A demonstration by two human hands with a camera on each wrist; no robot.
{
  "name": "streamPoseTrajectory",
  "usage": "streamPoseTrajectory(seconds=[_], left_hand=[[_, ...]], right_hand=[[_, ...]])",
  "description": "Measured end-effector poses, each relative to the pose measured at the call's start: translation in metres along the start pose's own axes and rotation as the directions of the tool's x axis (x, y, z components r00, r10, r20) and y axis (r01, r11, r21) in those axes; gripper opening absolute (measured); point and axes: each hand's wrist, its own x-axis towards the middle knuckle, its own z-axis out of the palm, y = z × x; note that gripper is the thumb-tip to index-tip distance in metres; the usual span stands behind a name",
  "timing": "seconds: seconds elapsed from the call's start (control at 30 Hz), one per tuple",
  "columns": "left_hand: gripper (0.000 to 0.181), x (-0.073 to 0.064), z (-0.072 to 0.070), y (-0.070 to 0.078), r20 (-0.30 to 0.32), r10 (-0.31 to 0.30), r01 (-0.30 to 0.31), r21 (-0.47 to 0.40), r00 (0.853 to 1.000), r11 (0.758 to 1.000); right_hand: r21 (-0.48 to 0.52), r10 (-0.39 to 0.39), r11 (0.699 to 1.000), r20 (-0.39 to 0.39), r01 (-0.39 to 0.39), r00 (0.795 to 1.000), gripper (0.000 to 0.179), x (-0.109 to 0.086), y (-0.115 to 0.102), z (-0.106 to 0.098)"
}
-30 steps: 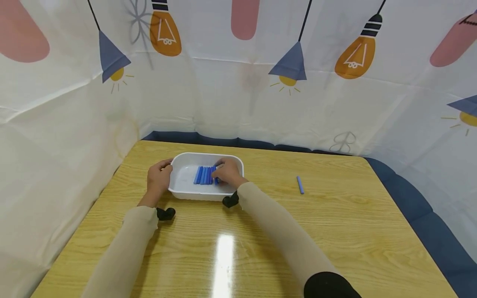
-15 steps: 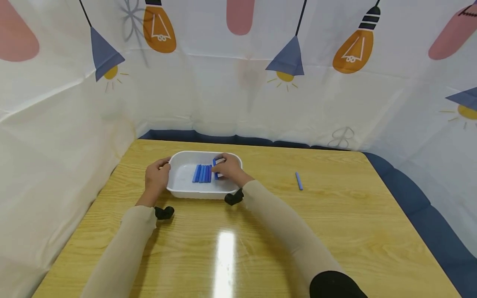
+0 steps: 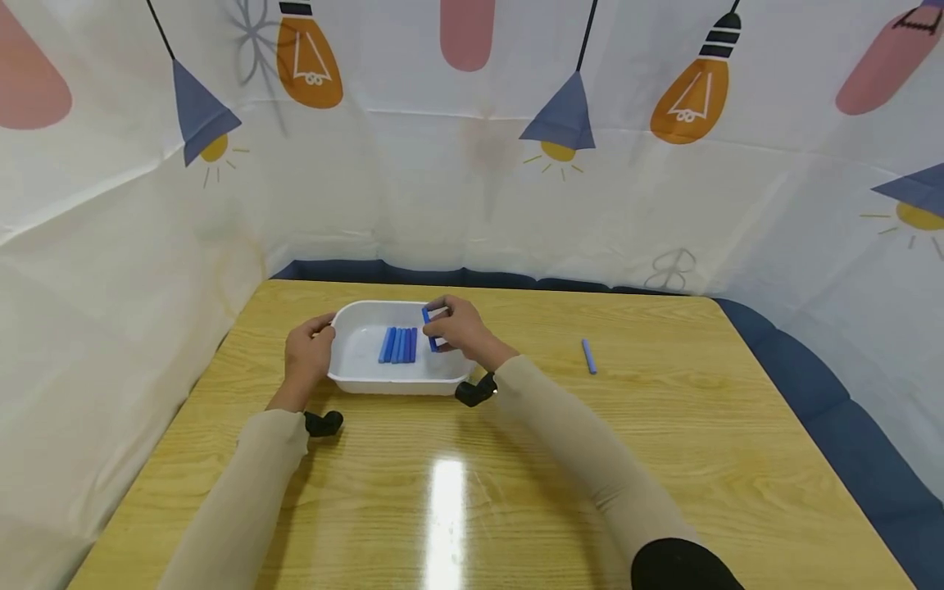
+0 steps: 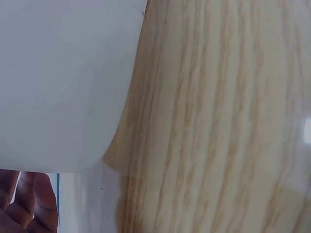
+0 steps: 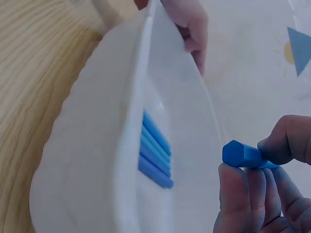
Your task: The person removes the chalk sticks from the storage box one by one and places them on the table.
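A white plastic tray stands on the table, with several blue sticks side by side near its middle. My left hand holds the tray's left end at the rim. Over the right part of the tray, my right hand pinches a single blue six-sided stick, thumb on one side and fingertips on the other. That stick is raised above the tray floor, to the right of the row. In the left wrist view only a few curled left fingers show, below the tray's edge.
Another blue stick lies alone on the wooden table, well to the right of the tray. A white patterned cloth hangs behind the table and along its left side. Dark blue padding borders the right edge.
My right hand has drawn one stick away from the row's right end and lifted it, moving slightly right and up. My left hand stays at the tray's left end.
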Motion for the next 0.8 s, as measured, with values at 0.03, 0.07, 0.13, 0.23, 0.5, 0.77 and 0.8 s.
streamPoseTrajectory(seconds=[0.03,0.07,0.13,0.23,0.5,0.77,0.8], left_hand=[[0.047,0.000,0.000,0.000,0.000,-0.004,0.004,0.002,1.000,1.000],[0.047,0.000,0.000,0.000,-0.001,-0.009,0.009,0.001,1.000,1.000],[0.047,0.000,0.000,-0.001,-0.004,-0.012,0.012,0.003,1.000,1.000],[0.046,0.001,-0.001,-0.001,-0.010,-0.011,0.011,0.006,1.000,1.000],[0.047,-0.001,0.000,0.000,-0.002,0.001,-0.001,-0.006,1.000,1.000],[0.047,0.000,0.001,-0.005,0.002,0.021,-0.021,-0.017,1.000,1.000],[0.047,0.000,0.001,-0.005,0.000,0.022,-0.022,-0.018,1.000,1.000]], right_hand=[[-0.006,-0.004,1.000,-0.002,0.004,1.000,0.041,-0.002,0.000,-0.004],[-0.011,-0.006,1.000,-0.006,0.006,1.000,0.041,-0.005,0.000,-0.008],[-0.016,-0.008,1.000,-0.013,0.008,1.000,0.041,-0.010,0.000,-0.018],[-0.020,-0.012,1.000,-0.028,0.011,1.000,0.041,-0.017,0.002,-0.032],[-0.027,-0.022,0.999,-0.083,0.020,0.996,0.040,-0.026,0.015,-0.074],[-0.041,-0.031,0.999,-0.140,0.025,0.990,0.042,-0.040,0.033,-0.119],[-0.048,-0.030,0.999,-0.151,0.023,0.988,0.042,-0.041,0.036,-0.125]])
